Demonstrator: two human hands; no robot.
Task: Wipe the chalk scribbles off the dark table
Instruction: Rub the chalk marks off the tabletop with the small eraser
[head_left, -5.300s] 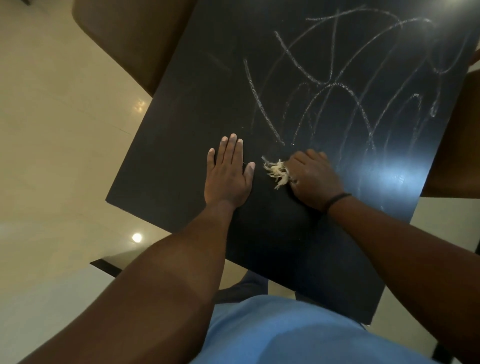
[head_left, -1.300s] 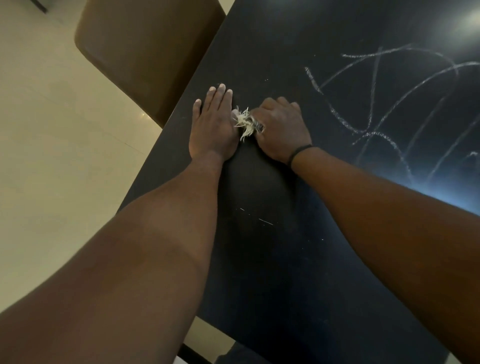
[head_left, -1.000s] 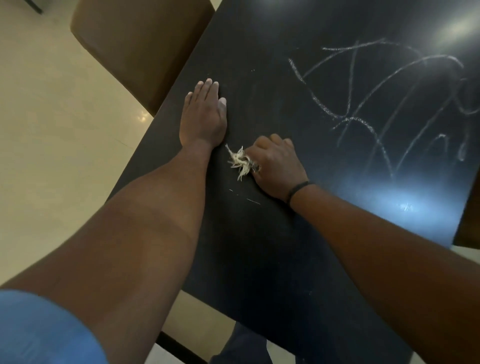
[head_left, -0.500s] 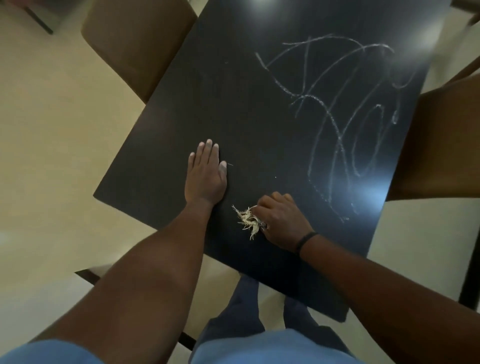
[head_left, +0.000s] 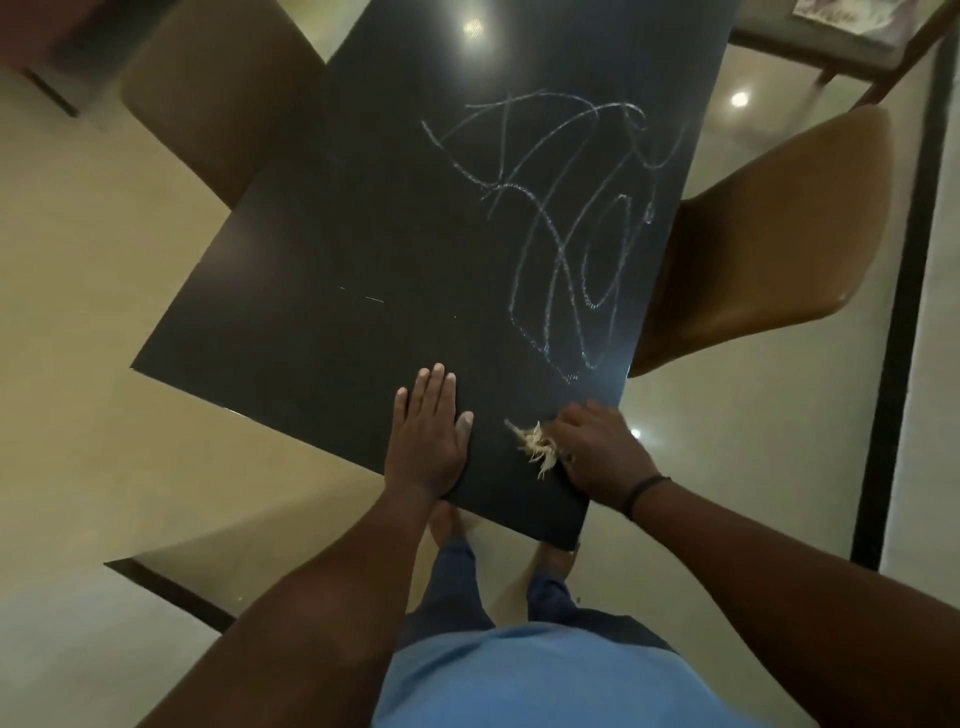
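1. Near edge: left hand (head_left: 427, 440) flat on the dark table (head_left: 311, 249), fingers spread, gripping nothing. Good brace; leave planted.
2. Right hand (head_left: 597, 452) curled around a frayed pale wad (head_left: 537, 447), pressed to the tabletop at the near right corner. Fingers clamped on it; wad mostly hidden, probably fibre or rag scrap.
3. Chalk scribbles (head_left: 566, 228) further out, right half, running close to the right edge by the tan chair (head_left: 769, 239). Left half looks nearly clean apart from a short faint streak (head_left: 363, 299).
4. Step in hand: push wad forward into the nearest loops, firm even pressure, overlapping passes, near to far.
5. Watch for smearing; turn the wad to a fresh face.
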